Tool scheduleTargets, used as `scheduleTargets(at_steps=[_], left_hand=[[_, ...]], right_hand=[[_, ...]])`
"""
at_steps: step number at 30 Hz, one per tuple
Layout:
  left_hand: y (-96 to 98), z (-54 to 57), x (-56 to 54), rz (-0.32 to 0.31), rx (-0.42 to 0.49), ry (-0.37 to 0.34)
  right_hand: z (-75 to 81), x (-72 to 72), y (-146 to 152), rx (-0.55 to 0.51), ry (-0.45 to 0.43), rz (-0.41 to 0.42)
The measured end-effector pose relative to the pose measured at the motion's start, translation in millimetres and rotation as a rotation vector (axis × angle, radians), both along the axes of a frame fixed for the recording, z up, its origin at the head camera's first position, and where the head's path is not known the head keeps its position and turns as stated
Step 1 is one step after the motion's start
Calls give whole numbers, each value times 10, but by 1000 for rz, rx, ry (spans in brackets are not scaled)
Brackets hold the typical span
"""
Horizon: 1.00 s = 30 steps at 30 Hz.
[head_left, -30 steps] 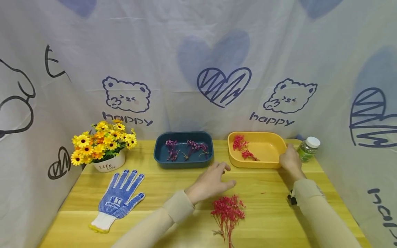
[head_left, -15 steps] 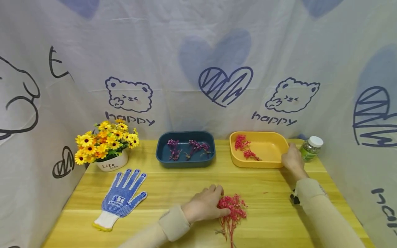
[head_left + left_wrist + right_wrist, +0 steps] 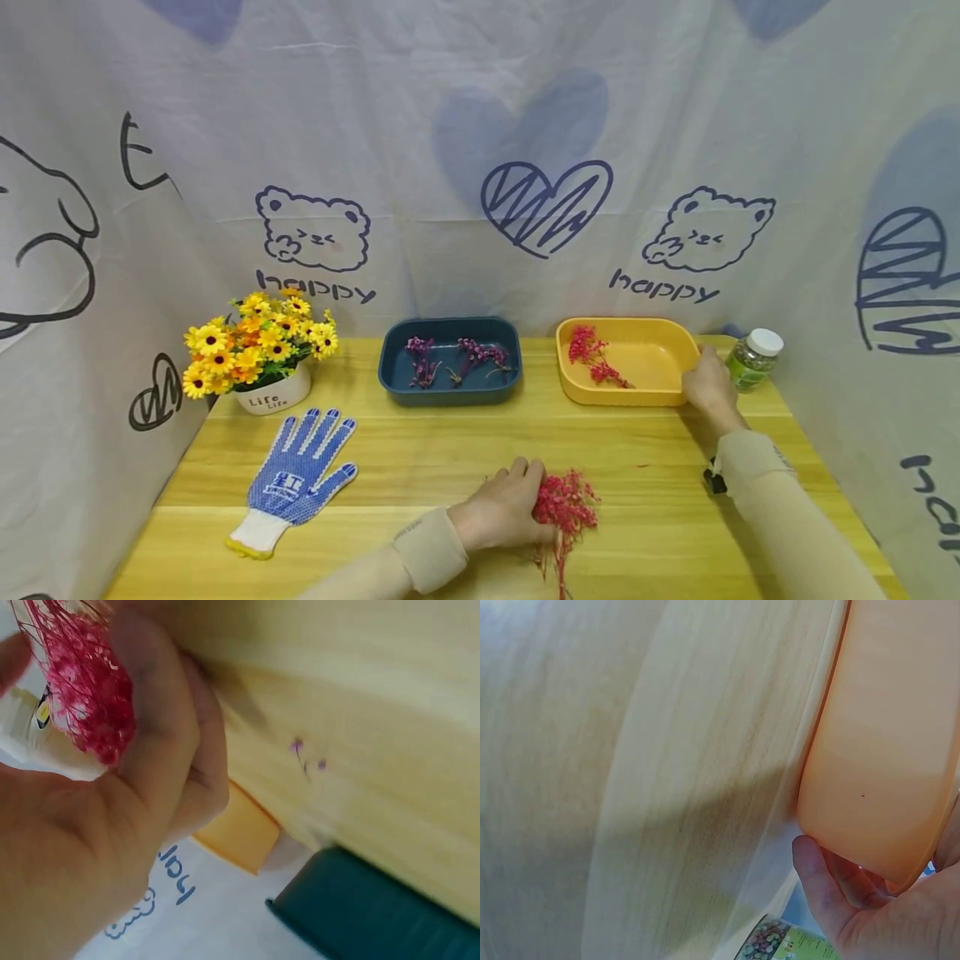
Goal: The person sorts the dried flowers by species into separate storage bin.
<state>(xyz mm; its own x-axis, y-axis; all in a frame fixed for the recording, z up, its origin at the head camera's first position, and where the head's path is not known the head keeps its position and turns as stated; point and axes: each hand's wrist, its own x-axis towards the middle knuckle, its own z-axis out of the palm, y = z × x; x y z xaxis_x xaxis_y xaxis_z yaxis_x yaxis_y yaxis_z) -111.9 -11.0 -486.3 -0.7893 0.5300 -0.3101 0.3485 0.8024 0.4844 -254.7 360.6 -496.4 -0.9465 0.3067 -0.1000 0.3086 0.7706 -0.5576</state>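
In the head view, my left hand (image 3: 501,510) is at a bunch of red dried flowers (image 3: 572,505) lying on the table, stems toward me. The left wrist view has the flower heads (image 3: 94,701) between the thumb and the curled fingers (image 3: 161,697); how firmly they are held cannot be told. My right hand (image 3: 707,388) grips the right end of a yellow tray (image 3: 637,397), the thumb low on its wall in the right wrist view. Red sprigs (image 3: 588,346) lie in that tray's left part. To its left, a dark teal tray (image 3: 450,398) contains purple dried sprigs (image 3: 472,352).
A jar with a white lid (image 3: 754,360) stands right beside my right hand. On the left are a pot of yellow flowers (image 3: 258,346) and a blue-and-white work glove (image 3: 296,479). A printed curtain (image 3: 450,208) hangs behind the table.
My left hand has come down and toward me from above the table to the red dried flowers, its fingers closing around them. My right hand stays on the yellow tray.
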Motion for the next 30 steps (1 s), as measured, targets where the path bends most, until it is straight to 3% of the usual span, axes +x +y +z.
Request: scheduleTargets(at_steps=[4, 9, 15, 22, 30], left_hand=[[-4, -31, -22, 33, 91, -80], [-43, 15, -72, 72, 236, -159], [-105, 49, -147, 65, 364, -177], [-169, 135, -229, 55, 422, -181], [-176, 136, -248, 68, 421, -216]], right_hand=[[3, -10, 2, 1, 6, 9], [4, -16, 3, 0, 11, 12], [1, -22, 5, 0, 11, 10], [-2, -19, 6, 4, 4, 6], [-5, -15, 0, -4, 3, -2]])
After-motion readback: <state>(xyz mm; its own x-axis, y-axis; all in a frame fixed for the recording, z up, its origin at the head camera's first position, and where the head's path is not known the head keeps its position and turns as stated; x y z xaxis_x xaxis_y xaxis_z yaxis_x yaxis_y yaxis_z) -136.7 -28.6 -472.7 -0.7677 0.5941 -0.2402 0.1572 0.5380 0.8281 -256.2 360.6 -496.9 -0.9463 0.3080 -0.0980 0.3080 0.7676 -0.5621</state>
